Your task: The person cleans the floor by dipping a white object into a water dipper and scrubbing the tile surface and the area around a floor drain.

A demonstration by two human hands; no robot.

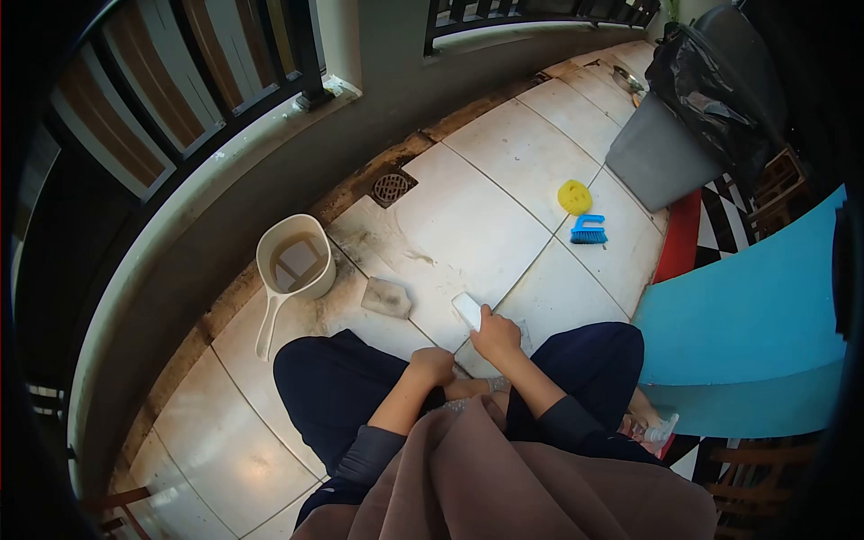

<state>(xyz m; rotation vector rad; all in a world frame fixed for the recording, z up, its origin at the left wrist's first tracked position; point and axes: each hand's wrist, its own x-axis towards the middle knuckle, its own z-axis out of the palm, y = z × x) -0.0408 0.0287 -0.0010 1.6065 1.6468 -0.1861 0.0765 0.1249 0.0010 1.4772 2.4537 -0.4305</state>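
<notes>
My right hand point(495, 337) is wrapped round a small white rectangular object point(466, 310), its far end pointing at the tiles; its exact kind is unclear. My left hand point(434, 366) is closed in a fist by my left knee, and its palm side is hidden. Ahead of that knee lies a grey, stained flat piece point(387, 297), a cloth or pad. To its left stands a cream dipper point(295, 256) with murky water inside, handle towards me. Farther right, a yellow sponge point(574, 197) sits beside a blue scrub brush point(589, 229), bristles down.
White floor tiles point(486, 207) with dirt smears surround me. A round drain point(391, 187) lies near the low curved wall point(225, 180), topped by a railing. A grey bin point(666, 153) with a black bag stands at the right, beyond a turquoise surface point(747, 315).
</notes>
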